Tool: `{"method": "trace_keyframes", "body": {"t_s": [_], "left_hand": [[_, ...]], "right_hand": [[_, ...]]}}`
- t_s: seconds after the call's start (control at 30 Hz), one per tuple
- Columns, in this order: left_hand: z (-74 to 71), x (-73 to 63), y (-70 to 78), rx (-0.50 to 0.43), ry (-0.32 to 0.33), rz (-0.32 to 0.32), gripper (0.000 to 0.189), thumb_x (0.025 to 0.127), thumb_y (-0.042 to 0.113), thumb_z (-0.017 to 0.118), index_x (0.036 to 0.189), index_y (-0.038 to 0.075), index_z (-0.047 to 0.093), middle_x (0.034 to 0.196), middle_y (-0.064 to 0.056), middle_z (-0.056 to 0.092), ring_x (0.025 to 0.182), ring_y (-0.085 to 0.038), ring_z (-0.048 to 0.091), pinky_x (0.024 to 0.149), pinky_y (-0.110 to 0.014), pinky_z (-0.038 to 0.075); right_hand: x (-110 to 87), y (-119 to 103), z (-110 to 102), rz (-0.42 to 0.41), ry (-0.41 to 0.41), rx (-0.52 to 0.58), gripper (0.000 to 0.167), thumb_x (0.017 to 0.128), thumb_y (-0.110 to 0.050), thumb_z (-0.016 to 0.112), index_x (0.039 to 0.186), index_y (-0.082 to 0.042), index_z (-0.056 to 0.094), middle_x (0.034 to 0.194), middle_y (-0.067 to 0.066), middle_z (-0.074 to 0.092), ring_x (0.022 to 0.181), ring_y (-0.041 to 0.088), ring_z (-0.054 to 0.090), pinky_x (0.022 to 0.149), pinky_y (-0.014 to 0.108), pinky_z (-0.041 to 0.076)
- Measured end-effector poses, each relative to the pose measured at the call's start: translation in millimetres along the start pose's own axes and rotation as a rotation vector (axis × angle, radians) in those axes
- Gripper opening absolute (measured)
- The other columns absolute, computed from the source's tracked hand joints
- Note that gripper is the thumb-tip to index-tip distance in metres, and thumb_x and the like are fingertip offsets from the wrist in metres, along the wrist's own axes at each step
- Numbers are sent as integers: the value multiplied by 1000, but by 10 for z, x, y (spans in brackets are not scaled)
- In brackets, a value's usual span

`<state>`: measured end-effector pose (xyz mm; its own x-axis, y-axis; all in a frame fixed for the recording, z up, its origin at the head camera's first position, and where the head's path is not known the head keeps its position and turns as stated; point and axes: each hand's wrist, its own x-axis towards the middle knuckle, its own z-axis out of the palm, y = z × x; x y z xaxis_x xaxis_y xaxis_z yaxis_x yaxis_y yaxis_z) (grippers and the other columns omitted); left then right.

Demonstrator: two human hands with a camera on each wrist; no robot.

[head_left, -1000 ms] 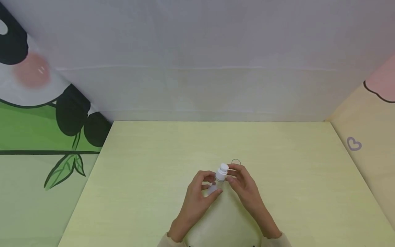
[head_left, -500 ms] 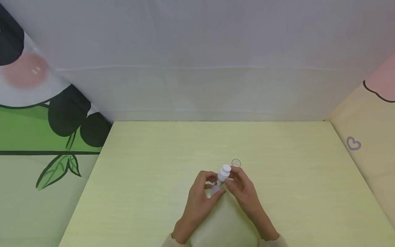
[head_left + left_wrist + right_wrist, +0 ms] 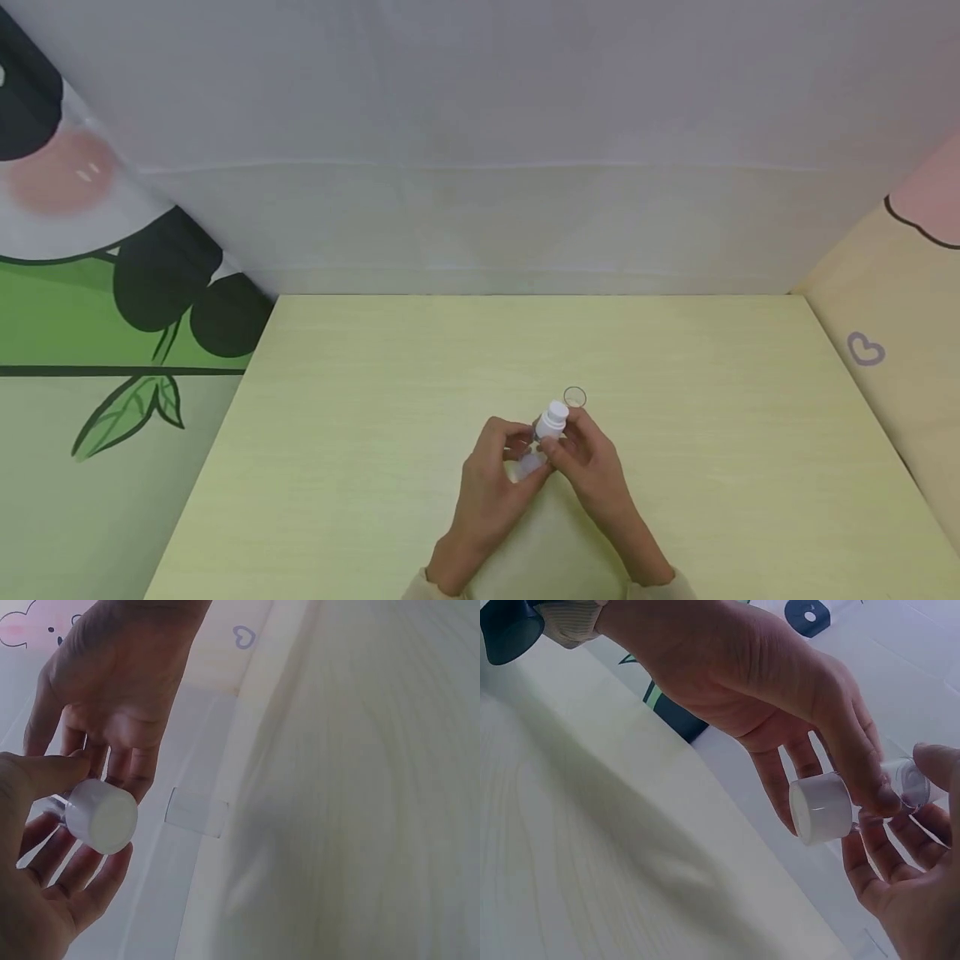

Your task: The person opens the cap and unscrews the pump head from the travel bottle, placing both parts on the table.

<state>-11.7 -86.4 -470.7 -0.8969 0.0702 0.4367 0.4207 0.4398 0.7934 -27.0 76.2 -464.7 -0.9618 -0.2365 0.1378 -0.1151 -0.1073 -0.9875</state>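
Observation:
Both hands hold a small pump bottle (image 3: 557, 410) above the front middle of the table. It has a white stepped top, a see-through body and a white base, and it leans to the right. My left hand (image 3: 487, 492) grips the lower part, its thumb on the near side. My right hand (image 3: 592, 471) pinches the white upper part between thumb and fingers. In the left wrist view the round white base (image 3: 112, 821) faces the camera. The right wrist view shows the white base (image 3: 821, 808) at the left fingers; the top is hidden there.
A clear cylindrical cap (image 3: 574, 397) stands on the pale wood-look table (image 3: 337, 433), just beyond the right fingers. The left wrist view shows that clear cap (image 3: 196, 814) too. A white backdrop (image 3: 480, 217) rises at the far edge, with printed panels at both sides.
The bottle has shifted slightly right and tilts further that way. The right thumb has moved in across its white upper part. The left hand has moved along to the right; the clear cap has stayed put.

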Motion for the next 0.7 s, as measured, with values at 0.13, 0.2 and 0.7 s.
{"method": "trace_keyframes", "body": {"t_s": [0.13, 0.2, 0.7], "left_hand": [[-85, -68, -28, -32, -7, 4, 47, 77, 17, 94, 112, 11, 63, 108, 1, 67, 85, -9, 73, 78, -20, 61], [-126, -102, -38, -57, -19, 1, 47, 77, 16, 94, 111, 12, 63, 109, 1, 68, 84, -9, 73, 77, -19, 61], [-548, -288, -120, -369, -172, -74, 40, 75, 7, 94, 102, 11, 64, 107, -4, 69, 95, -16, 76, 83, -31, 65]], "right_hand": [[-78, -4, 96, -30, 48, -10, 30, 99, 5, 63, 127, 9, 55, 118, -7, 69, 112, 4, 68, 98, 19, 57], [-111, -8, 145, -58, 67, 1, 28, 98, 8, 63, 125, 12, 56, 116, -7, 70, 111, 5, 69, 98, 19, 57], [-360, -46, 453, -95, 90, -41, 28, 92, 9, 70, 119, 6, 64, 112, -8, 76, 105, 8, 73, 98, 21, 58]]}}
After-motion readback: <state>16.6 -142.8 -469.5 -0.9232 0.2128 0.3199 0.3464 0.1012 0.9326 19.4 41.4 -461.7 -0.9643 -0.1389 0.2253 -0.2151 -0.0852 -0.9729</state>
